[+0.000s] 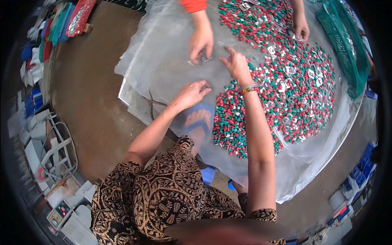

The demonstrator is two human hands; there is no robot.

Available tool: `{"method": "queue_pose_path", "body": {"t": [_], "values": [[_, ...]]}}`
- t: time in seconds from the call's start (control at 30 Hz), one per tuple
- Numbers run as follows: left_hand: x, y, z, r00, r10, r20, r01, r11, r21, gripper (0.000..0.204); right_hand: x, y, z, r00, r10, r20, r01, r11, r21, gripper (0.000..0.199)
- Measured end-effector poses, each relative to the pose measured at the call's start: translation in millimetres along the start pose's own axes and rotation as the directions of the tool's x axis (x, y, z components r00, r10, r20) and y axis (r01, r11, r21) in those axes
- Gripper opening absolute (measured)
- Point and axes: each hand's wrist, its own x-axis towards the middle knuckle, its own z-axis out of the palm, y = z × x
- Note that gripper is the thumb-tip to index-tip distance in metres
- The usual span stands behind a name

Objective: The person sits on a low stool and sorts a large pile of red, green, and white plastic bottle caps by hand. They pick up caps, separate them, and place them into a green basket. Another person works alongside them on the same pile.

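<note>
We're sitting low over a clear plastic sheet spread on the brown floor; the sheet likely keeps the small parts off the dirt and lets them slide.

Our left hand rests on bare sheet with fingers curled together, tips pinched at its far edge; can't tell if a piece is between them. Our right hand is spread, index finger out, at the near edge of the pile of red and green pieces, touching nothing we can make out.

The pile covers the right half of the sheet: small pebble-like bits in red and green, mixed, with shiny silver metal clips scattered through it.

Across from us, another person's hand under an orange sleeve pinches a few silver pieces on the cleared patch. That person's other hand sits on the far side of the pile.

A green mesh basket lies along the right rim. Our foot in a blue sandal shows through the plastic.
</note>
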Motion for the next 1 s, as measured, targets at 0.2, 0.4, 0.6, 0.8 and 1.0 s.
{"method": "queue_pose_path", "body": {"t": [0.2,0.4,0.6,0.8,1.0], "values": [[2.4,-16.9,-5.1,0.999,0.03,-0.013,-0.03,0.999,0.031,0.028,-7.5,-24.9,45.4,0.995,0.008,0.096,0.015,0.972,-0.235,0.034],[6.7,-14.6,-12.3,0.989,0.15,-0.006,-0.15,0.984,-0.093,0.025,-4.5,-36.6,59.1,1.0,0.003,0.018,0.004,0.925,-0.381,0.024],[4.0,-5.0,-3.9,0.994,0.008,0.105,0.031,0.93,-0.366,0.024,5.4,-36.9,53.3,0.995,-0.1,0.01,0.094,0.893,-0.439,0.046],[5.3,-9.9,9.8,0.998,0.006,0.064,0.038,0.749,-0.661,0.029,7.2,-36.4,60.8,0.997,-0.025,0.07,0.055,0.881,-0.469,0.014],[-3.3,-20.7,-8.4,0.991,-0.081,0.11,0.132,0.781,-0.611,0.028,-84.8,-13.6,13.1,0.9,0.354,-0.253,-0.187,0.841,0.508,0.019]]}}
